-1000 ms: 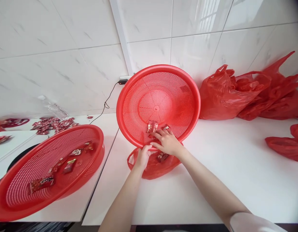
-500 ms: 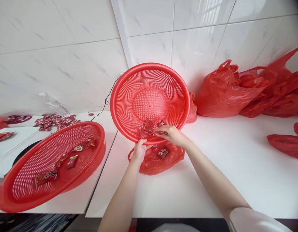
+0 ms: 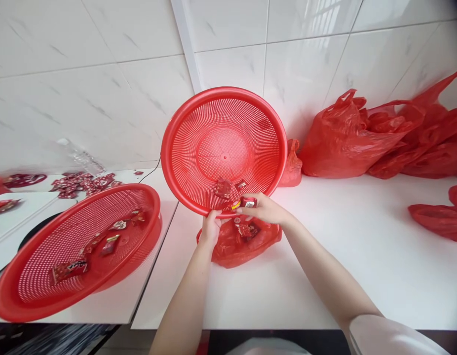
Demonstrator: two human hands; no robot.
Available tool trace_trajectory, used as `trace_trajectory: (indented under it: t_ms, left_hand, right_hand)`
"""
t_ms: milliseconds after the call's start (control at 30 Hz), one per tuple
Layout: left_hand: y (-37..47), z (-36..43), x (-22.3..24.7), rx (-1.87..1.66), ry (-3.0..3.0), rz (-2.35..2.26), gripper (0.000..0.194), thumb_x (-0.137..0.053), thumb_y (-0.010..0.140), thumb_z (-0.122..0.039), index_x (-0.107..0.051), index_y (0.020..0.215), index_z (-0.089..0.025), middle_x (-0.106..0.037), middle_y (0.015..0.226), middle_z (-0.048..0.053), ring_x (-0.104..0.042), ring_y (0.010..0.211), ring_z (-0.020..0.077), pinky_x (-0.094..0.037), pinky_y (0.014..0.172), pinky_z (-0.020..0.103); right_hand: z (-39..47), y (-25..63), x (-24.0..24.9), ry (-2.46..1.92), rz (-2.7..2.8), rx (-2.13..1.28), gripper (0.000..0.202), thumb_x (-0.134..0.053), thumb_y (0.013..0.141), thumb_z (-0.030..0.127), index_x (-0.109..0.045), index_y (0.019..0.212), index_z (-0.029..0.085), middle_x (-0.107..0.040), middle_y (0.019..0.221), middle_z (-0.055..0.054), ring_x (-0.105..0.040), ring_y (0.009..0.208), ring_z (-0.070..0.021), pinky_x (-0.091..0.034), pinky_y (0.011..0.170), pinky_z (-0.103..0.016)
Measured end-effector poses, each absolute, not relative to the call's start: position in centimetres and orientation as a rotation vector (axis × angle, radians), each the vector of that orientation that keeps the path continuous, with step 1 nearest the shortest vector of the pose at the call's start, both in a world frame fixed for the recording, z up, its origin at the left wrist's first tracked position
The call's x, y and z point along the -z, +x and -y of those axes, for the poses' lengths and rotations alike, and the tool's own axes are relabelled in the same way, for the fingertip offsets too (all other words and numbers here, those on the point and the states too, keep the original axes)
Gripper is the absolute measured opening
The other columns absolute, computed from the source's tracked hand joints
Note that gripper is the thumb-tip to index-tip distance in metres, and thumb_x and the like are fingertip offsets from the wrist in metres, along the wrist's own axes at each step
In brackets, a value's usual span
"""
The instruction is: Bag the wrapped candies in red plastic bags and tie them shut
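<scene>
A red plastic basket (image 3: 224, 116) with perforated sides is tilted up with its opening facing me. My left hand (image 3: 211, 229) grips its lower rim, fingers closed. At that same rim, my right hand (image 3: 263, 209) has its fingers closed around a small red-wrapped packet (image 3: 248, 202). Beside its fingertips lies a red and yellow wrapped piece (image 3: 235, 205). Farther inside the basket are a larger dark red packet (image 3: 223, 188) and a small dark piece (image 3: 241, 184). Below the rim sits an open red plastic bag (image 3: 232, 251) with wrapped packets (image 3: 247, 230) in it.
Another red basket (image 3: 154, 212) holding several packets leans at the left. Behind it are a pile of small red packets (image 3: 78, 185) and a clear plastic bottle (image 3: 82, 158). Full red plastic bags (image 3: 347, 143) stand along the tiled wall at the right. A smaller red bag (image 3: 439, 222) lies at the right edge.
The tilted basket has shifted slightly up and left. My right hand has moved a little, showing a packet at its fingers. Another red packet now shows in the open bag.
</scene>
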State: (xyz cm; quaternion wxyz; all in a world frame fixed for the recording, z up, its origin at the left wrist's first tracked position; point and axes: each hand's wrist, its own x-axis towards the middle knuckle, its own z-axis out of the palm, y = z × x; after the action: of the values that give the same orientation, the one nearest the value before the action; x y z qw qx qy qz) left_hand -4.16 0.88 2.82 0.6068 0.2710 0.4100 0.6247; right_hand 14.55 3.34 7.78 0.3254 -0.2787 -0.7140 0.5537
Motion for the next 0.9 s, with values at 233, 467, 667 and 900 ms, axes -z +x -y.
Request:
trace_trajectory:
  t_ms: [233,467,667,900]
  left_hand:
    - [-5.2,-1.0,-3.3,-1.528,0.613,-0.947,0.034,-0.062,0.064,-0.022,-0.066,0.096,-0.01,-0.074,0.099,0.012,-0.066,0.106,0.0322,-0.053,0.09,0.044]
    - [-5.1,-0.6,-3.6,-1.495,0.659,-0.928,0.037,-0.063,0.064,-0.022,-0.068,0.1,-0.011,-0.073,0.106,0.011,-0.066,0.106,0.0314,-0.052,0.09,0.044]
    - [-3.5,0.9,-3.3,-1.266,0.763,-0.814,0.034,-0.067,0.07,-0.029,-0.069,0.103,-0.018,-0.073,0.103,0.008,-0.066,0.105,0.0303,-0.053,0.087,0.043]
    - [-3.5,0.2,-3.0,-1.416,0.663,-0.917,0.025,-0.062,0.069,-0.031,-0.067,0.089,-0.015,-0.073,0.091,0.008,-0.066,0.1,0.0289,-0.055,0.083,0.04]
  right_hand:
    - [-1.9,14.7,-9.1,-0.987,2.286,-0.93,0.023,-0.068,0.081,0.028,-0.069,0.104,0.023,-0.074,0.098,-0.003,-0.068,0.091,-0.0196,-0.051,0.081,-0.033]
    - [-1.5,14.9,-10.3,-0.931,2.192,-0.767,0.024,-0.053,0.093,0.035,-0.066,0.109,0.021,-0.072,0.103,-0.005,-0.067,0.094,-0.0189,-0.05,0.086,-0.032]
    - [-2.0,14.0,-8.7,-1.268,2.124,-0.179,0.064,-0.046,0.092,0.058,-0.04,0.145,0.023,-0.018,0.16,-0.014,-0.018,0.145,-0.0358,-0.026,0.11,-0.06]
    - [-1.8,12.7,-6.9,-1.086,2.624,-0.379,0.073,-0.052,0.087,0.06,-0.037,0.147,0.021,-0.042,0.149,-0.015,-0.04,0.134,-0.0364,-0.024,0.107,-0.063]
